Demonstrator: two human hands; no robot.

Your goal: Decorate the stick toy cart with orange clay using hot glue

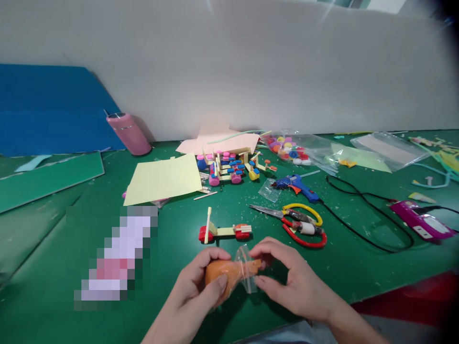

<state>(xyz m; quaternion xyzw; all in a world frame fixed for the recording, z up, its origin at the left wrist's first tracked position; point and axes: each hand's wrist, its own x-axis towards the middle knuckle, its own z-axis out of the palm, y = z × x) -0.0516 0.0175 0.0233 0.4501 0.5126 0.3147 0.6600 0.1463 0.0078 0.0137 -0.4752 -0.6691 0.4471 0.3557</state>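
My left hand [201, 282] is wrapped round a small clear plastic bag [247, 282] of orange modelling clay [219, 273], thumb on top. A narrow tongue of the clay sticks out of the bag's mouth to the right. There the fingers and thumb of my right hand [287, 274] curl round the bag's mouth and the clay's tip; their exact contact is partly hidden. Just beyond my hands lies a small toy scooter [225, 232] of pale sticks with red wheels. Scissors [292, 222] with one yellow and one red handle lie to its right.
A blue glue gun [296, 186] trails a black cord towards a magenta power strip [421, 220]. Behind are several small wheeled toys [229, 167], a pale yellow sheet [165, 179], and a bag of coloured pieces [287, 148]. A pink tumbler [129, 134] stands at the back left.
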